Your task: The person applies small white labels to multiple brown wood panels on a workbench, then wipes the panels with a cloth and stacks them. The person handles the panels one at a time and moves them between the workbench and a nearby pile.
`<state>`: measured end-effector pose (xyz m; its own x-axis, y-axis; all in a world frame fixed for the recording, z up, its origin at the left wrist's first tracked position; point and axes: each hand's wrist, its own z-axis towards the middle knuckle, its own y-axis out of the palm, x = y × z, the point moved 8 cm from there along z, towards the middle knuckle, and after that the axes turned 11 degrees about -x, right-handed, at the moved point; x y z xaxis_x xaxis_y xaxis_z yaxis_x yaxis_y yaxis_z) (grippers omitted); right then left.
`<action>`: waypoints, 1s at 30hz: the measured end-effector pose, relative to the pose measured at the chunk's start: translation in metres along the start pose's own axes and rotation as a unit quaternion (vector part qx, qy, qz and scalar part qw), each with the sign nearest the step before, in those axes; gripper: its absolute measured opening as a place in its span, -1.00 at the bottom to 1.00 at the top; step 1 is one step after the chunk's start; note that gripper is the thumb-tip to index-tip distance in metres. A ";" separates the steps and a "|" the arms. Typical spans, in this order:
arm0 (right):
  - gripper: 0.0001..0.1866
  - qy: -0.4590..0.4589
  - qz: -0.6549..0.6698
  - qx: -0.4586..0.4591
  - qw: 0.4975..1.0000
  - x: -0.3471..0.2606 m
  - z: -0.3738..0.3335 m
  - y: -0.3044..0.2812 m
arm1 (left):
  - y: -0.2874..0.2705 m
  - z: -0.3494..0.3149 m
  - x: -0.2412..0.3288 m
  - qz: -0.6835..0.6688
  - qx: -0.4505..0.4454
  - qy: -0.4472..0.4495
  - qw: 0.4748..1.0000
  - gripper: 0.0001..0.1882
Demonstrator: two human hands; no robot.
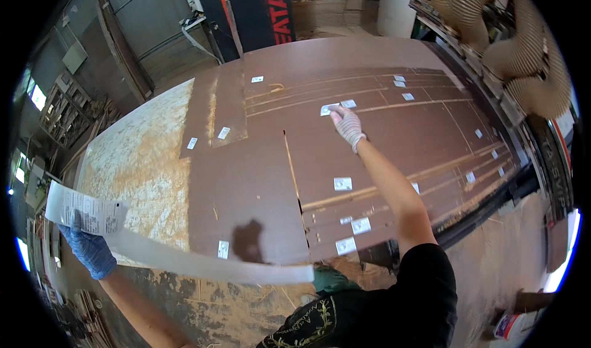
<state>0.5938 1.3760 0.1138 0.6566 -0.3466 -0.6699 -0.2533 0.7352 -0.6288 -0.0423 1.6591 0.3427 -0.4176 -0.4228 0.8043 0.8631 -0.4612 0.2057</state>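
My left hand (pixel 88 249), in a blue glove, grips a strip of white printed labels (pixel 92 212). The strip's long pale backing (pixel 209 263) trails down to the right, past the near edge of the brown boards. Far across the brown cut panels (pixel 388 126), my right hand (pixel 348 126) reaches out in a light striped glove. Its fingertips are closed together on a small white label (pixel 327 110) at the panel surface. Beside it, another label (pixel 348 103) lies on the board. More labels are stuck nearer me, such as one label (pixel 343 183) left of my right forearm.
Sawdust lies in the grooves between the panels and over a pale, worn base board (pixel 138 163) at the left. Ribbed hoses (pixel 523 58) hang at the far right above the machine's dark edge rail (pixel 492 197). A white bucket (pixel 517 325) stands at lower right.
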 end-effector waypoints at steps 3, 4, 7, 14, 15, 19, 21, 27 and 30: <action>-0.72 0.010 -0.113 -0.035 0.993 0.043 0.078 0.024 | 0.029 0.021 -0.053 0.036 0.010 -0.033 0.999 -0.34; -0.72 0.000 -0.109 -0.034 0.993 0.052 0.100 0.035 | 0.044 0.020 -0.076 0.060 0.002 -0.040 0.997 -0.32; -0.71 -0.008 -0.113 -0.049 0.992 0.077 0.155 0.075 | 0.077 -0.004 -0.139 0.101 -0.007 -0.111 0.989 -0.24; -0.72 -0.030 -0.302 -0.155 0.940 0.105 0.223 0.146 | 0.079 -0.058 -0.197 0.099 0.020 -0.204 0.974 -0.24; -0.71 -0.030 -0.362 -0.195 0.911 0.110 0.222 0.154 | 0.074 -0.061 -0.197 0.106 0.044 -0.217 0.969 -0.24; -0.50 -0.015 -0.409 -0.062 0.910 0.109 0.220 0.133 | 0.081 -0.067 -0.197 0.103 0.066 -0.244 0.962 -0.27; -0.41 -0.057 -0.386 -0.098 0.916 0.098 0.222 0.145 | 0.093 -0.069 -0.201 0.089 0.075 -0.251 0.961 -0.31; -0.56 -0.117 -0.149 -0.330 0.925 0.022 0.171 0.173 | 0.182 -0.080 -0.252 -0.008 -0.027 -0.286 0.958 -0.48; -0.57 -0.111 0.229 -0.378 0.890 -0.052 0.089 0.155 | 0.223 -0.080 -0.261 -0.089 -0.064 -0.294 0.949 -0.35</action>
<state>0.5836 1.5604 0.0866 0.4640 0.0733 -0.8828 -0.8814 0.1380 -0.4518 0.2360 1.6040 0.1342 -0.2898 0.1621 0.9433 0.7369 -0.5911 0.3279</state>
